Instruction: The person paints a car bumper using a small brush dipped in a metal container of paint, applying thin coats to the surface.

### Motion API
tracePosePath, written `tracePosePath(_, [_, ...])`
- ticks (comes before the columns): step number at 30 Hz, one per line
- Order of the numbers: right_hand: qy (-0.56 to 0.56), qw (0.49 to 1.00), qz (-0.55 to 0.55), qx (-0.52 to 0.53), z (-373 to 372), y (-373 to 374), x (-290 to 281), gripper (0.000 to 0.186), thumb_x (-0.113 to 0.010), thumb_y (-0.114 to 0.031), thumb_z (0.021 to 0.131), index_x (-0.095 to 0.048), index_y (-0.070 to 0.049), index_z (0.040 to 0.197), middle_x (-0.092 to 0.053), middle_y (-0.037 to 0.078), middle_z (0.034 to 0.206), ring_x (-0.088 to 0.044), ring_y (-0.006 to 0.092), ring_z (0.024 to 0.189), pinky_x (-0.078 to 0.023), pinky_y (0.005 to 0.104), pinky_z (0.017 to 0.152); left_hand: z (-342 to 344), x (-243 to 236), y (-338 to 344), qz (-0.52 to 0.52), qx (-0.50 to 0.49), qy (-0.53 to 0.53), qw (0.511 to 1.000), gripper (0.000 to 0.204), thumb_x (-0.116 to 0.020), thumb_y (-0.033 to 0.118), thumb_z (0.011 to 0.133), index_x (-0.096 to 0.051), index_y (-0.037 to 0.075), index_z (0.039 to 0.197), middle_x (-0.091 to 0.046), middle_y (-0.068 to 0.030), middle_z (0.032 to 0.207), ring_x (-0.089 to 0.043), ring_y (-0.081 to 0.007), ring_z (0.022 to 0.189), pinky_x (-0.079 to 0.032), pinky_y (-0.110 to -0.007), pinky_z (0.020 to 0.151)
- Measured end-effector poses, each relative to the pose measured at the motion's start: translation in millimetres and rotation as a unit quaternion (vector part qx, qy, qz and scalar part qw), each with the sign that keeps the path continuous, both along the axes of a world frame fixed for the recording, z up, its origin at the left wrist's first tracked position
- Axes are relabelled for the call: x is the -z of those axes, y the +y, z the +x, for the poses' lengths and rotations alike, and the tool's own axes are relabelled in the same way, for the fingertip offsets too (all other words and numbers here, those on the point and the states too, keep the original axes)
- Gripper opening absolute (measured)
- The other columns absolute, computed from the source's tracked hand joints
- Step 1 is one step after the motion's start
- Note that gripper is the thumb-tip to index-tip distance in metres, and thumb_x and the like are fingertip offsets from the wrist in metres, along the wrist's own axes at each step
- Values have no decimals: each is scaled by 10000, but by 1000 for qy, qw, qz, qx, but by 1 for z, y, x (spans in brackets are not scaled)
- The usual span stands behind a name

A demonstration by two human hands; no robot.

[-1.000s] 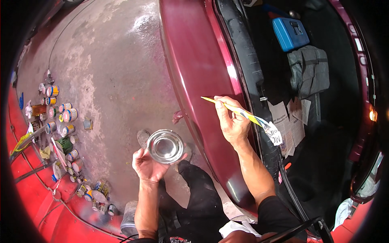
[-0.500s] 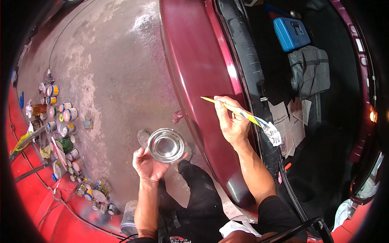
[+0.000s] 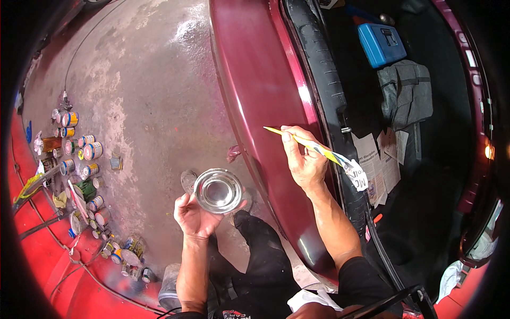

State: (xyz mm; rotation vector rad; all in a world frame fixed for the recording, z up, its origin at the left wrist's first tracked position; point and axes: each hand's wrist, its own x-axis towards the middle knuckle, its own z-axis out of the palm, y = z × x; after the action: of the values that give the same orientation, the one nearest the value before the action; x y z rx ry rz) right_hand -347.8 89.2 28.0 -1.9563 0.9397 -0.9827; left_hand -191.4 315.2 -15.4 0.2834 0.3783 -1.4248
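My left hand grips a shiny, round, open container from below and the side; it looks silvery or clear inside, and I cannot make out its contents. Between the fingers of my right hand is a slim, yellow-tipped pointed thing. Its back end widens into crumpled white plastic with lettering and hangs past my wrist side. The yellow tip points left, over the glossy maroon car panel; whether it touches the paint I cannot tell. My right forearm lies across the panel's near part.
Along the left stand several paint cans beside a red surface. Right of the panel, the open trunk has a black rubber-like edge, a blue case, a grey bag and newspaper. A bucket stands near my feet.
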Motion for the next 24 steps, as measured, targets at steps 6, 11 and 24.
tracePosePath(6, [-180, 959, 218, 12, -14, -6, -10, 153, -643, -49, 1006, -656, 45, 1127, -721, 142, 1022, -714, 216, 955, -568, 334, 925, 1, -1, 1, -29, 0, 6, 1000, 751, -608, 466, 866, -495, 31, 1469, -479, -197, 1527, -436, -442, 1407, -196, -807, 1131])
tracePosePath(11, [-247, 934, 251, 56, -42, 15, -31, 153, -623, -17, 1002, -628, 71, 1127, -712, 217, 1028, -725, 300, 983, -568, 378, 949, -1, -7, -1, -11, 14, -4, 1000, 747, -614, 463, 859, -503, 29, 1458, -498, -188, 1508, -452, -432, 1393, -202, -815, 1122])
tracePosePath(24, [-301, 913, 201, 186, -144, 69, -48, 126, -614, -42, 1006, -617, 43, 1098, -677, 141, 992, -736, 302, 914, -601, 409, 917, -47, -26, -5, 15, 49, -26, 998, 777, -643, 479, 836, -500, 33, 1454, -485, -242, 1495, -434, -522, 1371, -201, -815, 1122])
